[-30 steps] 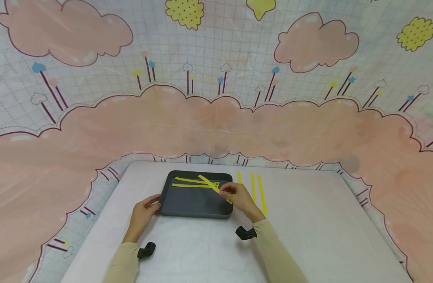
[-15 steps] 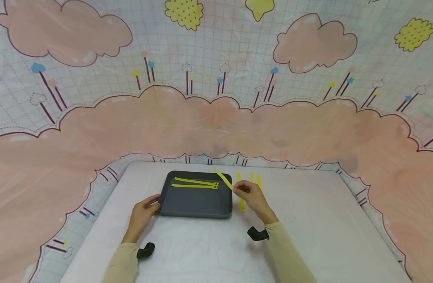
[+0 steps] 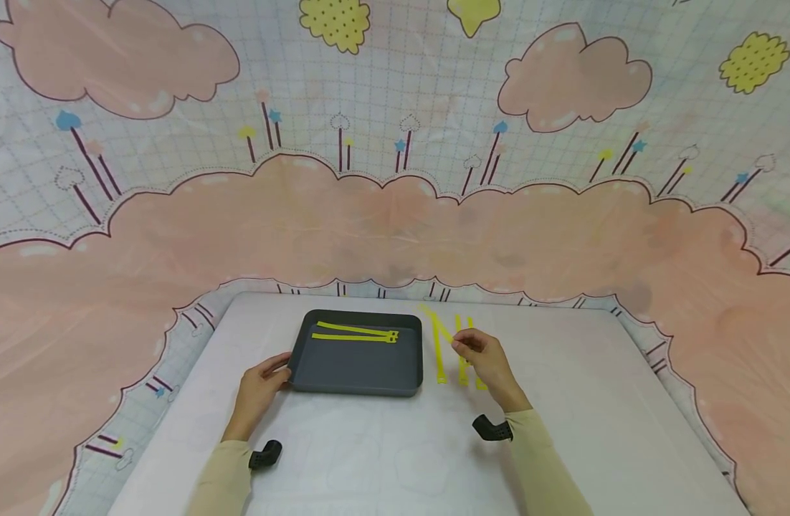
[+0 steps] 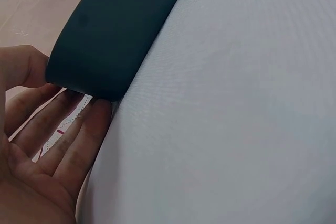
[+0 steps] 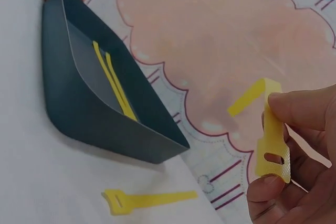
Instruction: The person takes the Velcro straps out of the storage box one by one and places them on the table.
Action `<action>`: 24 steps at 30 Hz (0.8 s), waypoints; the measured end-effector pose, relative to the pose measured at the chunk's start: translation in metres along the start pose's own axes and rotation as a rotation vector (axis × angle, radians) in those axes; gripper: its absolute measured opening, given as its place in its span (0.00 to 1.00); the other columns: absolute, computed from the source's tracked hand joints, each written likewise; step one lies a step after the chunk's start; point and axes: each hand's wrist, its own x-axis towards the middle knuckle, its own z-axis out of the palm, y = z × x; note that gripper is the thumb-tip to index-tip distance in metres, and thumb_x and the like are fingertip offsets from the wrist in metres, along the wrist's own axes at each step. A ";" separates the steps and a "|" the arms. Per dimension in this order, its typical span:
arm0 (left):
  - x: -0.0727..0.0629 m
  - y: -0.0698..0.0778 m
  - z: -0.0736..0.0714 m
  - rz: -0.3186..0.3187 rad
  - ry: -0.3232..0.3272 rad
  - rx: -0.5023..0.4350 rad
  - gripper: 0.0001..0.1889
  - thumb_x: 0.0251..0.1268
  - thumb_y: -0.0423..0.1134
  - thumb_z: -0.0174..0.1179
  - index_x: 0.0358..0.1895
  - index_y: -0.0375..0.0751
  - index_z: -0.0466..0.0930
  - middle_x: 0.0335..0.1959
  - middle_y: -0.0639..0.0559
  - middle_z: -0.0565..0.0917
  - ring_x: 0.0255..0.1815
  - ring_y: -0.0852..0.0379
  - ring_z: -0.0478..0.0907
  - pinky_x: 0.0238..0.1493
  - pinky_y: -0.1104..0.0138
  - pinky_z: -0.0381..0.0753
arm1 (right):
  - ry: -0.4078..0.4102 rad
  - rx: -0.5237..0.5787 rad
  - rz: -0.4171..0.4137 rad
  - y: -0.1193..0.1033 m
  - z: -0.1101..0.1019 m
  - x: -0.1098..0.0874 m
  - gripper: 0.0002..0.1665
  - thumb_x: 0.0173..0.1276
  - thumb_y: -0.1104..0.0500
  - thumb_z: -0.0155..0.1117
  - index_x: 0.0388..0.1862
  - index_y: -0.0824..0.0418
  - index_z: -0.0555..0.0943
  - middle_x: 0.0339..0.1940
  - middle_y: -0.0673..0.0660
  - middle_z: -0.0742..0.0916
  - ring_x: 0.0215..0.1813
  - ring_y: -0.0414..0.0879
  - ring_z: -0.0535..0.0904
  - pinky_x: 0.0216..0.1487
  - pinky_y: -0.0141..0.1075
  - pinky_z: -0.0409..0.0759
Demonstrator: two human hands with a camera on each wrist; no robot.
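Observation:
Beside the left end of a dark grey tray, my left hand holds its near corner between thumb and fingers. The left wrist view shows the fingertips against the tray's outer wall. Two yellow hook-and-loop cable ties lie inside the tray, their slotted heads together toward the right. To the right of the tray, my right hand pinches another yellow cable tie near its slotted head. Its tail bends over and points away from the hand. The held tie is raised above the table.
Three more yellow cable ties lie side by side on the white table, right of the tray, partly hidden by my right hand. A patterned cloth backdrop rises behind the table. A black wrist device sits on each forearm.
My right hand has moved right, from over the tray's right edge to above the ties on the table, carrying the pinched cable tie. My left hand stays at the tray.

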 end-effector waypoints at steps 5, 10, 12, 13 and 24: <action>0.001 0.000 0.000 -0.002 -0.002 0.002 0.21 0.68 0.33 0.55 0.64 0.37 0.76 0.64 0.39 0.78 0.51 0.57 0.85 0.41 0.77 0.83 | 0.022 0.001 -0.004 0.001 -0.011 -0.004 0.14 0.68 0.58 0.66 0.47 0.66 0.81 0.36 0.50 0.83 0.38 0.44 0.74 0.39 0.35 0.77; 0.000 0.001 0.000 -0.006 -0.001 -0.002 0.21 0.68 0.32 0.55 0.64 0.37 0.75 0.64 0.39 0.78 0.50 0.58 0.85 0.41 0.77 0.84 | 0.040 -0.014 0.008 0.006 -0.021 -0.006 0.16 0.69 0.56 0.65 0.49 0.66 0.80 0.38 0.50 0.83 0.40 0.45 0.75 0.41 0.35 0.77; 0.000 0.002 0.000 -0.009 -0.001 -0.002 0.22 0.68 0.32 0.55 0.64 0.37 0.75 0.64 0.39 0.78 0.50 0.57 0.85 0.41 0.77 0.83 | 0.051 -0.009 0.013 0.009 -0.026 -0.006 0.17 0.69 0.56 0.65 0.50 0.67 0.80 0.38 0.49 0.83 0.41 0.46 0.76 0.42 0.34 0.77; 0.000 0.002 0.000 -0.010 -0.001 -0.002 0.22 0.68 0.32 0.55 0.64 0.37 0.75 0.64 0.39 0.78 0.50 0.57 0.85 0.40 0.77 0.83 | 0.057 -0.008 0.012 0.010 -0.028 -0.006 0.17 0.69 0.56 0.65 0.50 0.67 0.80 0.38 0.49 0.83 0.41 0.46 0.76 0.42 0.34 0.77; 0.000 0.001 0.000 -0.007 -0.004 0.008 0.22 0.68 0.33 0.55 0.65 0.37 0.75 0.65 0.39 0.77 0.48 0.65 0.84 0.41 0.78 0.83 | 0.159 -0.002 0.047 0.029 -0.045 -0.004 0.15 0.69 0.58 0.65 0.50 0.66 0.80 0.36 0.46 0.82 0.38 0.40 0.75 0.36 0.27 0.76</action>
